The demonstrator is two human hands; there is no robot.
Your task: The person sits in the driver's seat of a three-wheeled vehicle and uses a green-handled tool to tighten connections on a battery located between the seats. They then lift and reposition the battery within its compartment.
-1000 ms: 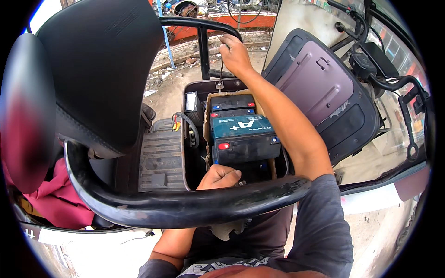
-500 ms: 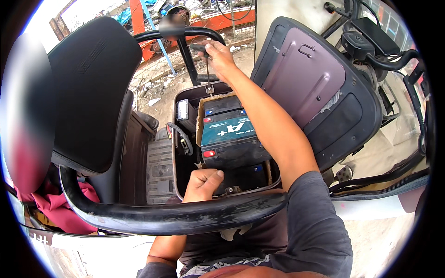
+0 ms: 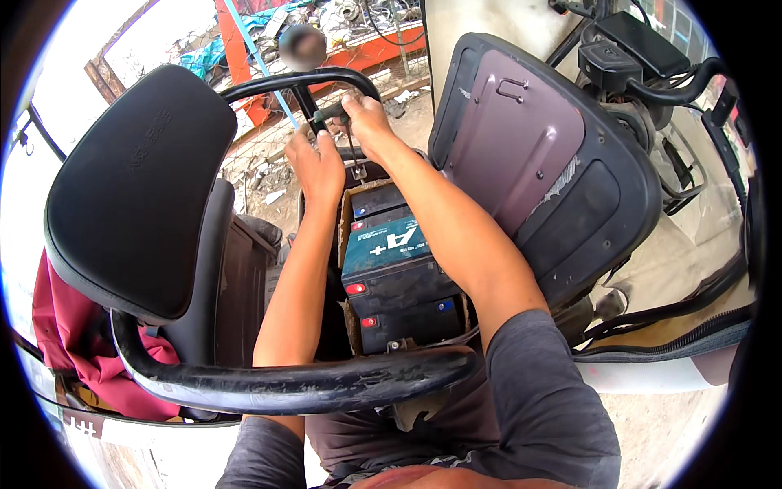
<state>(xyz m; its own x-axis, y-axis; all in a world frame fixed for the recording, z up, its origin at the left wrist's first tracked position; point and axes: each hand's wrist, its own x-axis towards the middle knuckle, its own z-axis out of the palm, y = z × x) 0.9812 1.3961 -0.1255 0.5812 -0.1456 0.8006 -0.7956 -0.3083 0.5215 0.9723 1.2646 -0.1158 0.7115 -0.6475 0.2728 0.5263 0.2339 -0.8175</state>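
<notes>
My right hand (image 3: 368, 126) is closed round the dark handle of a T-handle wrench (image 3: 331, 112). Its thin metal shaft runs down to a small bracket (image 3: 358, 173) on the far rim of the open seat box; the exact contact at its tip is too small to tell. At the left end of the handle, my left hand (image 3: 316, 167) has its fingers curled in, pinching it. Below my arms, several dark batteries with red and blue terminals sit in the box, one with a teal top (image 3: 387, 247). Cardboard (image 3: 345, 220) lines their side.
The seat lid (image 3: 529, 138) stands tilted up at the right. A black padded backrest (image 3: 142, 191) rises at the left. A curved black bar (image 3: 301, 387) crosses in front of me, and another black rail (image 3: 269, 84) arches beyond the box. Maroon cloth (image 3: 94, 342) hangs at the left.
My left hand has come up from the near edge of the box to the wrench handle. My right hand has stayed on the wrench, whose handle sits a little lower and further left in view.
</notes>
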